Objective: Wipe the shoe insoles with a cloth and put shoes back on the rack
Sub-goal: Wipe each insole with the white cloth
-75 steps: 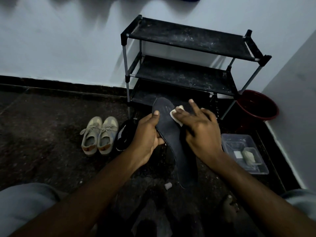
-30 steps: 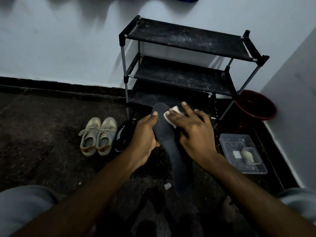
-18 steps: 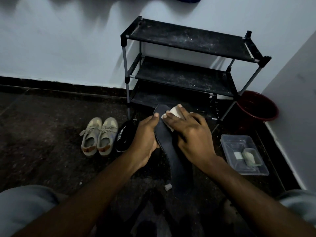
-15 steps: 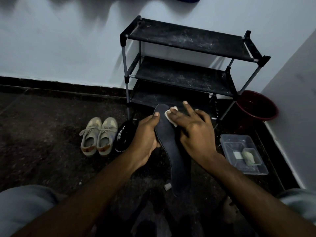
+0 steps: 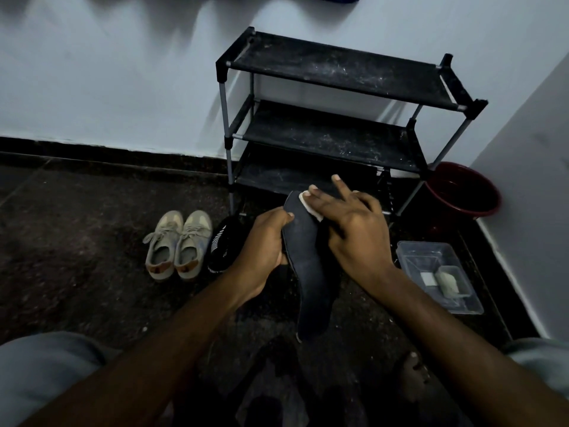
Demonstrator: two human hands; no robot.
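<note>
Wiping seems only midway: the left hand grips the insole, the right hand presses the cloth with straight fingers on its far end, and the beige shoes at left are not yet on the rack.

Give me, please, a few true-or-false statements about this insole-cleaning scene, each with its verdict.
1. The left hand grips the dark insole. True.
2. The right hand rests idle on the floor. False: it presses a white cloth onto the insole's upper end.
3. The top shelf of the shoe rack holds a pair of shoes. False: it is bare; the beige sneakers stand on the floor to the rack's left.
4. A red basin stands to the right of the rack. True.
5. The clear plastic container is empty. False: small pale items lie inside.
</note>
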